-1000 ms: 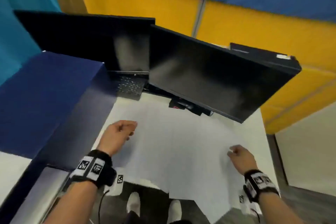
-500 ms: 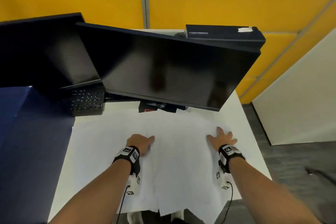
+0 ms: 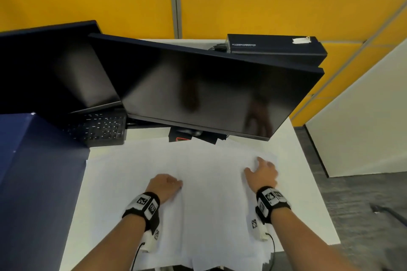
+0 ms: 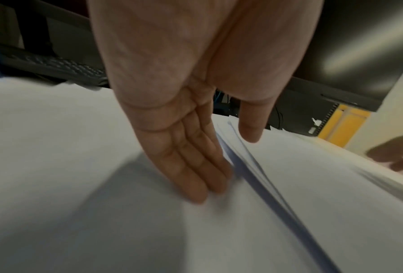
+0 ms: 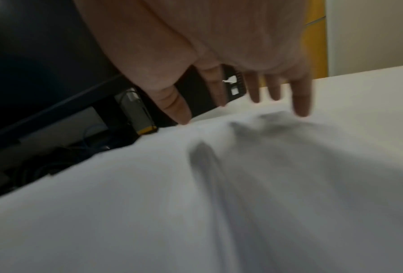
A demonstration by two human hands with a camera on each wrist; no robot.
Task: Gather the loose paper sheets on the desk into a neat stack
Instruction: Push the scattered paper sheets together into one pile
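Paper sheets (image 3: 211, 200) lay spread and overlapping across a white desk (image 3: 308, 182), some hanging over its near edge. The left hand (image 3: 165, 185) rested on them with straight fingers (image 4: 195, 171) held together, their tips pressing down just left of a raised edge of several sheets; the thumb hovered above that edge. The right hand (image 3: 262, 171) lay flat with fingers (image 5: 302, 99) spread, tips touching the sheets where they rumpled beneath them. Neither hand gripped anything. Beyond the fingertips stood a dark monitor (image 3: 209, 92); a black keyboard (image 3: 97, 127) sat beyond and left of the left fingers.
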